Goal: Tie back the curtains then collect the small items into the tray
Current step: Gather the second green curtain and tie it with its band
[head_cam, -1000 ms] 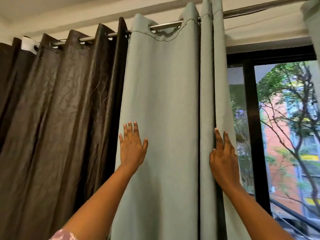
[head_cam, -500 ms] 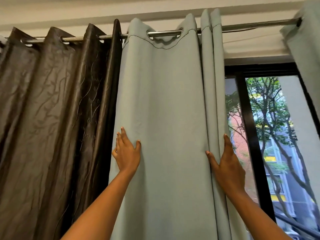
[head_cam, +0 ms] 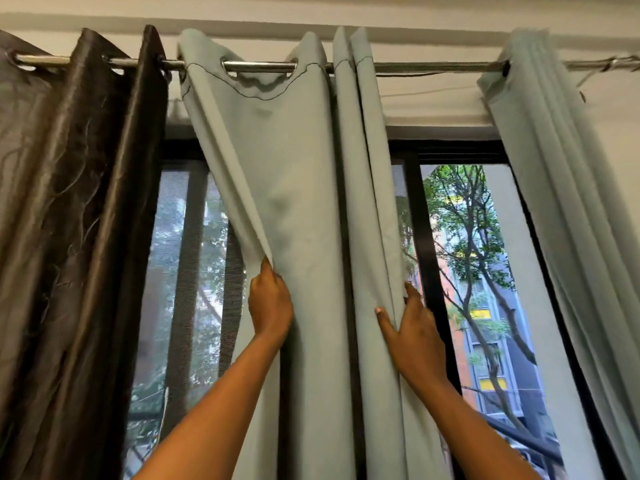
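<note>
A grey-green curtain (head_cam: 304, 188) hangs from a metal rod (head_cam: 429, 68) in the middle of the window. My left hand (head_cam: 270, 303) grips its left edge, fingers curled round the cloth. My right hand (head_cam: 412, 330) holds the bunched folds at its right edge, thumb in front and fingers behind the fabric. A dark brown curtain (head_cam: 79, 220) hangs on the left. A second grey-green curtain (head_cam: 568, 209) hangs gathered at the right. No tray or small items are in view.
Behind the curtains is a black-framed window (head_cam: 420, 244) with a mesh screen (head_cam: 183, 271) on the left pane. Trees and buildings show outside. A white wall and ceiling run above the rod.
My left hand went from pressing flat on the curtain to gripping its left edge and pulled it right, uncovering the left pane. My right hand closed on the right folds. The view tilted up.
</note>
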